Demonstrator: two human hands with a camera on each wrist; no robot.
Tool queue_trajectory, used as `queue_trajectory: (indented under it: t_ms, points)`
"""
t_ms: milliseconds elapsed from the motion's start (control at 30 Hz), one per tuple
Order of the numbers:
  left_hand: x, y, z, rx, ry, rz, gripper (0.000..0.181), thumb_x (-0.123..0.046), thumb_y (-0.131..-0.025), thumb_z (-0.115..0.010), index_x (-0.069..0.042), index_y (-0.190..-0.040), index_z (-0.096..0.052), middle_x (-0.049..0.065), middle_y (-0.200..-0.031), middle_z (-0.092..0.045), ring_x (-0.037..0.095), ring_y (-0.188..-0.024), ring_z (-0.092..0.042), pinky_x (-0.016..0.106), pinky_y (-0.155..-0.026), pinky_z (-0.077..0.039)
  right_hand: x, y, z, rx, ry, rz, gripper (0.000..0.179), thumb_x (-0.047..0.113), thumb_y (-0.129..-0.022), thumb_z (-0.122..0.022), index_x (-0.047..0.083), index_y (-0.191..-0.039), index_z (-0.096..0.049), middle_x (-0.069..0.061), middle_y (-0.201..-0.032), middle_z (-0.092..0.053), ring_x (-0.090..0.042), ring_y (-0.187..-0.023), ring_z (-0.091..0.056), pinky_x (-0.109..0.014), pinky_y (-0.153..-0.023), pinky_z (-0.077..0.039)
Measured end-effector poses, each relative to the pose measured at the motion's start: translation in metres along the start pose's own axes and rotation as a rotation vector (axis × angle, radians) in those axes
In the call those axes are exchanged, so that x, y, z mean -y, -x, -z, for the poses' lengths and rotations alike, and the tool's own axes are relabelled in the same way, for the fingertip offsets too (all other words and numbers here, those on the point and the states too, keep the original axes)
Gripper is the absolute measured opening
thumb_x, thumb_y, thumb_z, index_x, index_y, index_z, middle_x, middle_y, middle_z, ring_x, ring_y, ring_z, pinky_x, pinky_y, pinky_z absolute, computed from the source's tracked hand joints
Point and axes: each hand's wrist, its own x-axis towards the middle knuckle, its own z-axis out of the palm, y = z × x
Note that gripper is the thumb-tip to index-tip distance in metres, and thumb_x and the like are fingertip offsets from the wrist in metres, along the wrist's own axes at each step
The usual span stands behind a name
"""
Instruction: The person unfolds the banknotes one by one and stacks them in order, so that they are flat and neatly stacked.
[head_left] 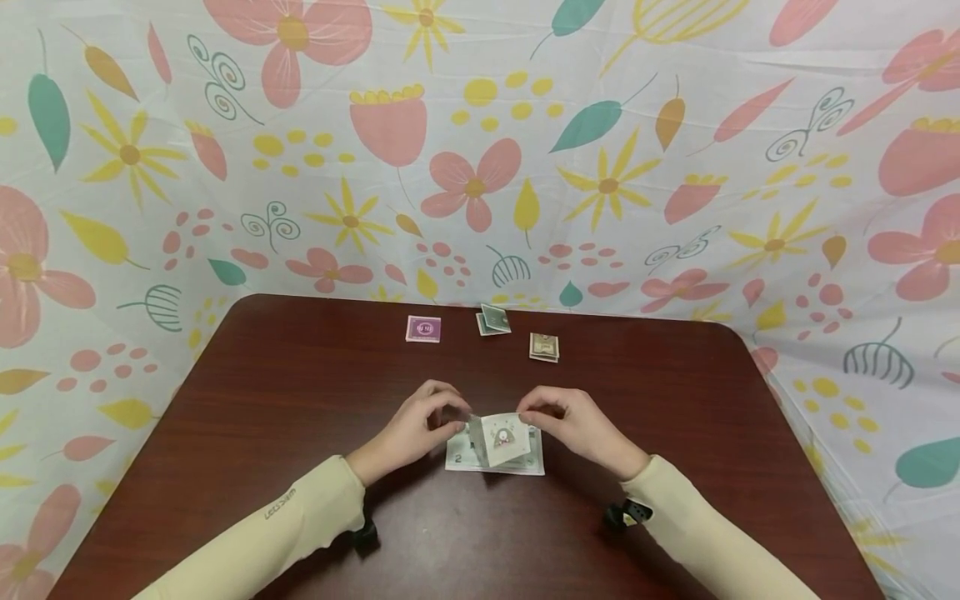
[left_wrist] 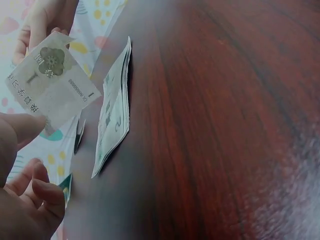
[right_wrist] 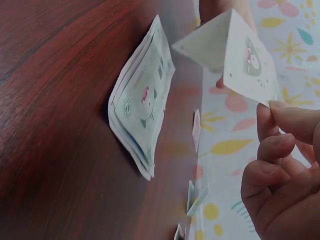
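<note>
A creased play banknote point(head_left: 506, 440) is held up between both hands, bent along a fold; its side in the left wrist view shows a flower and the figure 1. My left hand point(head_left: 420, 421) pinches its left edge, the thumb point(left_wrist: 27, 127) lying against the paper. At the opposite edge, my right hand point(head_left: 576, 423) pinches a corner between thumb and forefinger, other fingers curled. Just beneath lies a small stack of pale green play banknotes point(right_wrist: 142, 102), marked 2, flat on the table and partly covered by the held note in the head view.
Along the back of the dark wooden table point(head_left: 322, 367) lie a purple folded note bundle point(head_left: 423, 329), a green folded note point(head_left: 493, 321) standing partly open, and a brown folded note point(head_left: 543, 346). A flower-patterned cloth point(head_left: 480, 183) hangs behind the table.
</note>
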Motion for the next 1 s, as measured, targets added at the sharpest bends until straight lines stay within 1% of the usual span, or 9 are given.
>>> queue_trajectory:
  t_ms: [100,200,267,400,500,600,700,867,1000]
  points:
    - [0.001,0.002,-0.001,0.009,0.048,0.019,0.014,-0.009,-0.093,-0.079,-0.012,-0.105,-0.073,0.006,-0.112,-0.064,0.011,-0.074,-0.054,0.026,-0.069,-0.048,-0.003,0.002,0.002,-0.027,0.004,-0.008,0.013,0.010,-0.095,-0.076,0.022,-0.098,-0.076,0.010,-0.094,-0.072,-0.007,-0.080,-0.061,-0.025,-0.072,-0.052]
    - [0.000,0.003,0.000,0.043,0.113,0.089,0.010,-0.013,-0.096,-0.077,-0.014,-0.104,-0.072,0.002,-0.091,-0.065,0.012,-0.067,-0.056,0.026,-0.064,-0.050,-0.007,0.004,0.002,-0.056,0.011,-0.031,0.012,0.009,-0.095,-0.076,0.021,-0.098,-0.076,0.010,-0.092,-0.071,-0.008,-0.075,-0.059,-0.025,-0.068,-0.050]
    - [-0.001,0.003,0.000,0.070,0.166,0.143,0.009,-0.015,-0.098,-0.075,-0.013,-0.106,-0.071,0.000,-0.084,-0.065,0.017,-0.061,-0.058,0.029,-0.057,-0.052,-0.008,0.005,0.003,-0.076,0.016,-0.047,0.011,0.009,-0.096,-0.075,0.020,-0.099,-0.075,0.009,-0.089,-0.070,-0.008,-0.073,-0.057,-0.025,-0.066,-0.048]
    - [-0.003,0.003,-0.001,0.098,0.271,0.200,0.013,-0.011,-0.098,-0.073,-0.007,-0.109,-0.068,0.007,-0.088,-0.072,0.033,-0.053,-0.059,0.037,-0.046,-0.052,-0.012,0.008,0.001,-0.104,0.047,-0.087,0.008,0.010,-0.097,-0.074,0.018,-0.100,-0.074,0.007,-0.084,-0.068,-0.008,-0.070,-0.054,-0.025,-0.063,-0.045]
    - [-0.003,0.004,-0.001,0.095,0.293,0.207,0.015,-0.008,-0.097,-0.073,-0.004,-0.110,-0.066,0.011,-0.091,-0.074,0.029,-0.053,-0.056,0.034,-0.044,-0.050,-0.014,0.009,-0.001,-0.111,0.060,-0.113,0.007,0.011,-0.097,-0.074,0.017,-0.101,-0.074,0.006,-0.082,-0.068,-0.007,-0.068,-0.053,-0.025,-0.062,-0.044]
    - [-0.002,0.005,0.000,0.090,0.269,0.209,0.017,-0.007,-0.098,-0.072,-0.005,-0.113,-0.064,0.009,-0.089,-0.073,0.016,-0.055,-0.054,0.029,-0.046,-0.049,-0.016,0.009,-0.004,-0.118,0.049,-0.130,0.008,0.010,-0.097,-0.074,0.014,-0.104,-0.072,0.005,-0.083,-0.068,-0.007,-0.068,-0.054,-0.025,-0.062,-0.044]
    - [-0.003,0.006,0.000,0.059,0.203,0.197,0.019,-0.006,-0.098,-0.071,-0.007,-0.114,-0.060,0.004,-0.087,-0.071,0.008,-0.061,-0.051,0.025,-0.055,-0.047,-0.018,0.010,-0.007,-0.123,0.043,-0.139,0.012,0.009,-0.097,-0.073,0.013,-0.107,-0.066,0.005,-0.085,-0.068,-0.007,-0.066,-0.052,-0.025,-0.061,-0.043]
    - [-0.002,0.006,-0.001,-0.034,0.086,0.169,0.013,-0.005,-0.098,-0.070,-0.010,-0.105,-0.061,-0.001,-0.086,-0.068,0.007,-0.068,-0.053,0.023,-0.065,-0.045,-0.018,0.010,-0.010,-0.117,0.110,-0.119,0.014,0.006,-0.097,-0.073,0.017,-0.102,-0.066,0.006,-0.085,-0.069,-0.007,-0.069,-0.056,-0.025,-0.063,-0.046]
    - [0.000,0.007,-0.002,-0.041,0.026,0.166,0.008,-0.006,-0.098,-0.071,-0.011,-0.102,-0.067,-0.001,-0.088,-0.070,0.007,-0.069,-0.055,0.024,-0.065,-0.048,-0.019,0.010,-0.014,-0.098,0.165,-0.132,0.013,0.004,-0.095,-0.074,0.015,-0.100,-0.070,0.006,-0.086,-0.070,-0.006,-0.071,-0.057,-0.025,-0.065,-0.047]
